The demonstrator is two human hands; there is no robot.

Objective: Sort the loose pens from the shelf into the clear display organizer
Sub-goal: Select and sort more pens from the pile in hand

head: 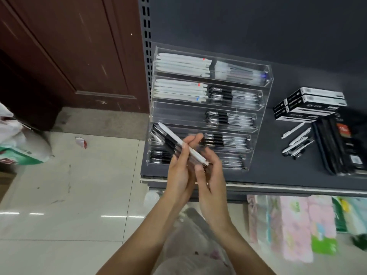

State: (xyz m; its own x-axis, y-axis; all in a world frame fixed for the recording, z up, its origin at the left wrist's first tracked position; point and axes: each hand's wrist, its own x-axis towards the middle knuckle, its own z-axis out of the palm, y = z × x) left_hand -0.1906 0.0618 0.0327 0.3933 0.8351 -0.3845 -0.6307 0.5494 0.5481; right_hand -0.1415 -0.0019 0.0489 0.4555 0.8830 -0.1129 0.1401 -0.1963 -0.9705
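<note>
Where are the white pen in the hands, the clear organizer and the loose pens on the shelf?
white pen (174, 136), head view, middle of barrel
clear organizer (178, 114), head view, empty left compartment
loose pens (297, 142), head view, middle of pile

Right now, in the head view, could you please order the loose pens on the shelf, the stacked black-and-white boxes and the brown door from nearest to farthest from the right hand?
1. Loose pens: on the shelf, right of the right hand.
2. Stacked boxes: farther right, behind the pens.
3. Brown door: far left, beyond the shelf's edge.
</note>
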